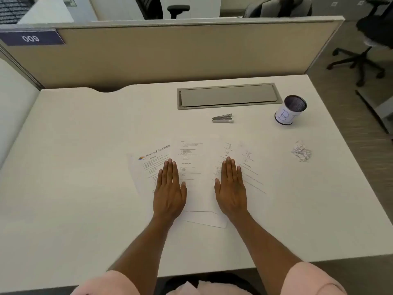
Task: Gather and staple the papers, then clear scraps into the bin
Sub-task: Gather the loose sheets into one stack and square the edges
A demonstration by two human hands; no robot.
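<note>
Three printed sheets lie fanned out and overlapping on the white desk [85, 167]: a left sheet [146, 165] with a coloured logo, a middle sheet [193, 154] and a right sheet [248, 165]. My left hand [169, 188] rests flat, palm down, on the left and middle sheets. My right hand [230, 188] lies flat on the right sheet. Neither hand grips anything. A grey stapler [222, 118] sits beyond the papers. A crumpled paper scrap [301, 151] lies to the right. The small mesh bin [290, 110], wrapped in white paper, stands at the back right.
A grey cable cover [227, 95] is set into the desk's back. A beige partition [170, 52] closes off the far edge. A black office chair [365, 39] stands on the floor beyond the desk's right edge.
</note>
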